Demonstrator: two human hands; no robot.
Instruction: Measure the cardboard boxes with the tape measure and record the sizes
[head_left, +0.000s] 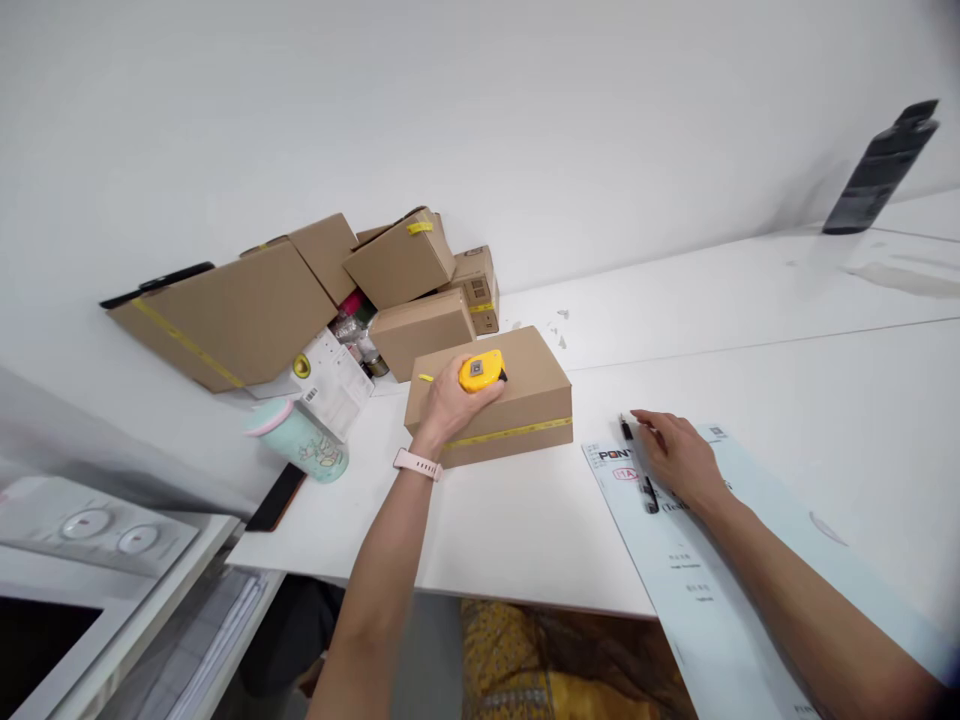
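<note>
Left hand [450, 405] grips the rounded yellow plastic tape measure [481, 371] atop the brown cardboard box [534, 377], any extension hard to judge; right hand [681, 458] loose, black-and-clear plastic pen [648, 490] not yet lifted

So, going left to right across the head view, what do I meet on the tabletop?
Turquoise cylindrical tumbler, yellow tape measure in the left hand, slim black-and-clear pen, tall black bottle.
</note>
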